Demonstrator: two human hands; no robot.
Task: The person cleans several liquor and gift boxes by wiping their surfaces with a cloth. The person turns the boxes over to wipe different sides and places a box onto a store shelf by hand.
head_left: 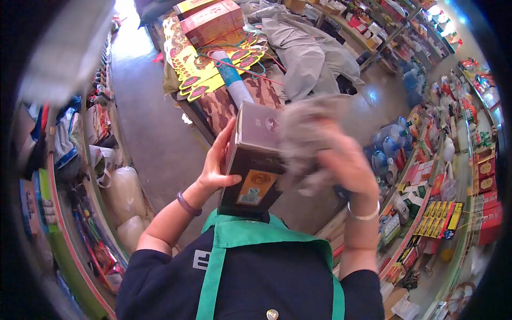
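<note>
My left hand [220,162] grips a tall dark gift box [255,154] from its left side, thumb across the front and fingers along the far edge. The box is upright, close to my chest, with a gold and pale label low on its front. In my right hand [346,160] is a grey-brown cloth [309,141], bunched and smeared by motion, against or just beside the right side of the box. Whether the cloth touches the box cannot be told from the blur.
Ahead stands a table with a camouflage cover [216,112], bearing yellow printed cards [197,77], a red box [213,24], a tube [230,77] and grey fabric [298,53]. Stocked shelves line both sides. Wrapped white bundles [127,194] lie at left, blue plastic bottles [392,138] at right.
</note>
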